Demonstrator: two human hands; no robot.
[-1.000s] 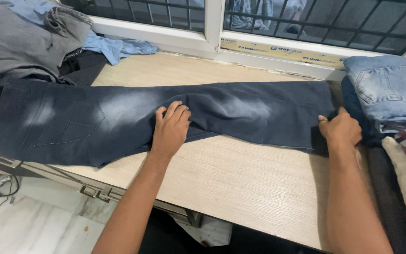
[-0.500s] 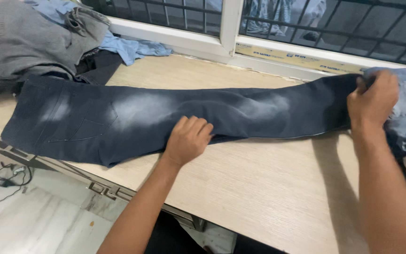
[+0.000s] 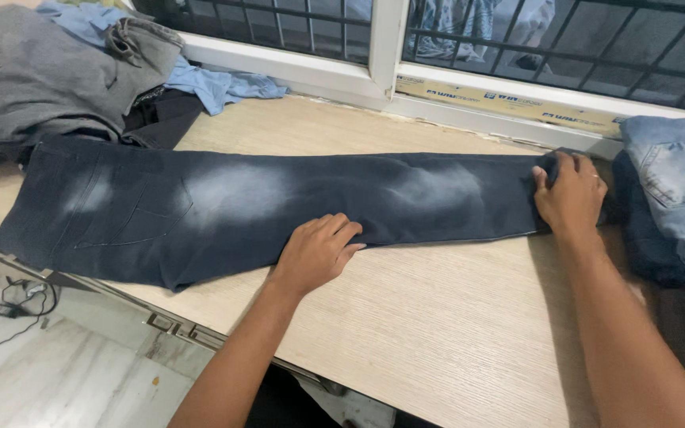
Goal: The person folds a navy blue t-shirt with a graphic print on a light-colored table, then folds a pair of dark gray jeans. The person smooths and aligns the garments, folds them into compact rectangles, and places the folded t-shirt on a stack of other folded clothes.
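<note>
— Denim, dark blue with faded patches: that's the pair of jeans lying folded lengthwise across the pale wooden tabletop, waistband far out past the left fingers, hem under the right ones.

— How do the hands sit?

— Left hand lies palm down at the near edge of the jeans about mid-leg, its fingers loosely curled, pressing on the cloth rather than gripping it. The forearm comes up from the lower edge at a slant. Right hand is on the hem end, fingers bent down over the cloth and pinning it; whether they truly pinch a fold I cannot tell. That arm runs nearly straight up from the bottom right.

— What lies about them?

— Just beyond the right fingers stands a stack of folded jeans, light blue on top, darker below, close to the hem. Far past the left fingers, beyond the waistband, is a heap of grey clothes with a light blue garment behind it. Behind both hands runs the white window frame with dark bars.

— And room?

— Nearer than the fingers, bare tabletop stretches to the front edge, which cuts diagonally; below it shows marble floor with a tangle of cables. Between jeans and window is another bare strip of wood.
</note>
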